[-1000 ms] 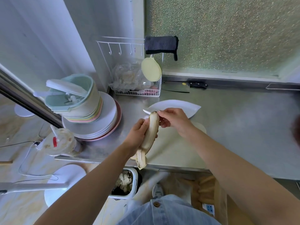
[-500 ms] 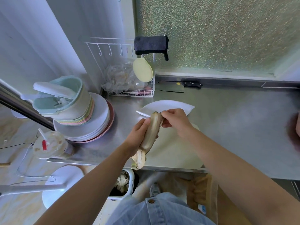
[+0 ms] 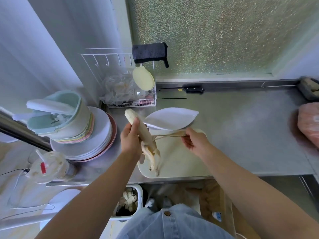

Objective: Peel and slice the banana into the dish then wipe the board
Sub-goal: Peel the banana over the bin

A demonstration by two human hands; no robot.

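Peel [image 3: 170,134] now drawn right, left hand [image 3: 130,139] grips half-hidden banana [image 3: 131,116], right hand [image 3: 195,141] pinches peel

A stack of plates [image 3: 103,135] is sitting at the left end of the steel counter [image 3: 241,135], carrying pastel bowls [image 3: 77,125]. A straw cup [image 3: 50,167] is standing just beside it. A white bin [image 3: 128,202] is sitting below the counter's edge.

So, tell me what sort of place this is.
Probably a home kitchen: steel counter with stacked plates, a cleaver by the wall, a cutting board, the left hand holding a banana while the right hand pinches its peel.
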